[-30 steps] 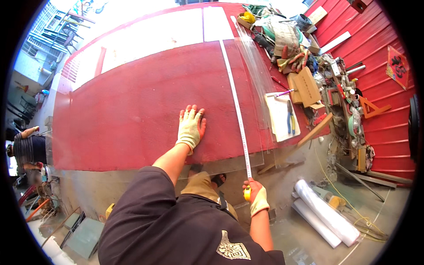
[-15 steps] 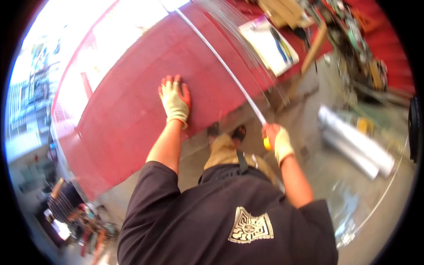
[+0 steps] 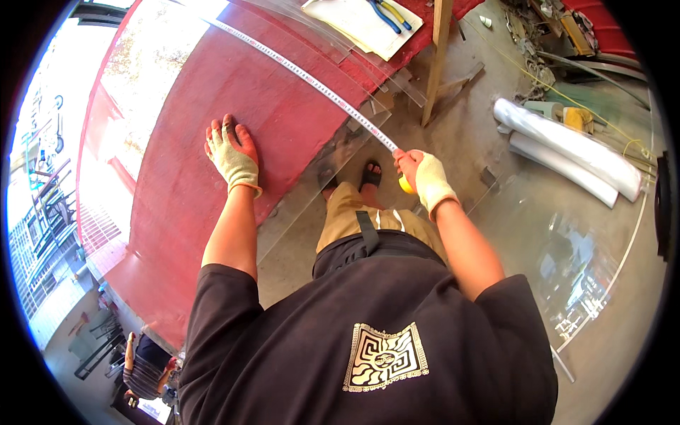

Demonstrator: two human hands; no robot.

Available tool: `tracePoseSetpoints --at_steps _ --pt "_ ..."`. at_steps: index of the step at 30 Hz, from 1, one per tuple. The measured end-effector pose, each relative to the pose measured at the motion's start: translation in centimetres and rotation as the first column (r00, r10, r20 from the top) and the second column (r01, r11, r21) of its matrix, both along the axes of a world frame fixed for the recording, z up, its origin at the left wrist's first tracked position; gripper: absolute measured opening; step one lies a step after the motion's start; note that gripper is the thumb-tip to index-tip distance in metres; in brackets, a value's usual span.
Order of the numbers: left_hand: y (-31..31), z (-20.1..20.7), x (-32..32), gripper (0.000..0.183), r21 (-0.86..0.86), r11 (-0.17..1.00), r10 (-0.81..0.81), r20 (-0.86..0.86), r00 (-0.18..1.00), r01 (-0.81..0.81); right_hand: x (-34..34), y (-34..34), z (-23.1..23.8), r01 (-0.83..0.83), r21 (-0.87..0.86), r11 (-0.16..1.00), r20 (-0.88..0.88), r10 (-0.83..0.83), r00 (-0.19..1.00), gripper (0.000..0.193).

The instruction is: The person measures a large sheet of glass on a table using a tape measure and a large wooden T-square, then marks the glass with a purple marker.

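You are in the middle of measuring: the tape measure [image 3: 312, 81] is drawn out in a long line across the red board [image 3: 212, 163], running from its far edge down to the near right corner, where it leaves the board. Your right hand [image 3: 425, 180], gloved, is closed around the yellow tape case [image 3: 405, 185] just off that near corner, with the fingers pinching the blade where it comes out of the case. Your left hand [image 3: 232, 156], also gloved, lies flat and fully open on the red board near its near edge, fingers spread, holding nothing and only pressing down. Clear plastic sheets [image 3: 340, 142] lie along the board's right edge under and beside the tape. I judge that the next move calls for keeping the blade taut and straight along that edge while you read it at the near corner, with the left hand steadying the board. Compared with half a second ago, your head has dipped and turned, so the board fills more of the left of the view and the white rolls [image 3: 567, 149] on the floor sit further right; both hands keep the same hold and places.
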State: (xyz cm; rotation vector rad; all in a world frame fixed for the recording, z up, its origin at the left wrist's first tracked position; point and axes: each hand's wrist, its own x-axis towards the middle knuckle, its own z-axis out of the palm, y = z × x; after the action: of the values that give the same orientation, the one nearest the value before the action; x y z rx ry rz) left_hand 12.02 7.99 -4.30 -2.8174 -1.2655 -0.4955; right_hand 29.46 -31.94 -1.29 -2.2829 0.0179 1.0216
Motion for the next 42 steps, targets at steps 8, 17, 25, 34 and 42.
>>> tracePoseSetpoints --at_steps 8,17,25,34,42 --pt "0.0 0.0 -0.3 0.046 0.004 1.0 0.014 0.046 0.999 -0.015 -0.9 -3.6 -1.6 0.003 0.058 0.998 -0.01 -0.002 1.0 0.055" --pt "-0.3 1.5 0.3 0.046 -0.021 0.998 0.056 -0.005 0.998 -0.056 -2.4 -7.4 -2.3 0.125 0.169 0.978 -0.26 -0.079 0.962 0.048" --pt "-0.4 1.0 0.0 0.044 -0.037 0.996 0.077 0.028 0.997 -0.076 -4.1 -7.9 -2.2 0.112 0.23 0.967 -0.212 -0.063 0.975 0.041" --pt "-0.4 1.2 0.7 0.047 -0.059 0.996 0.068 0.023 0.997 -0.066 -3.9 -8.5 -2.0 0.114 0.224 0.968 -0.195 -0.07 0.978 0.036" --pt "-0.4 1.3 0.3 0.047 -0.055 0.995 0.089 0.006 0.996 -0.088 -4.0 -8.3 -0.7 0.072 0.192 0.979 -0.143 -0.045 0.989 0.035"
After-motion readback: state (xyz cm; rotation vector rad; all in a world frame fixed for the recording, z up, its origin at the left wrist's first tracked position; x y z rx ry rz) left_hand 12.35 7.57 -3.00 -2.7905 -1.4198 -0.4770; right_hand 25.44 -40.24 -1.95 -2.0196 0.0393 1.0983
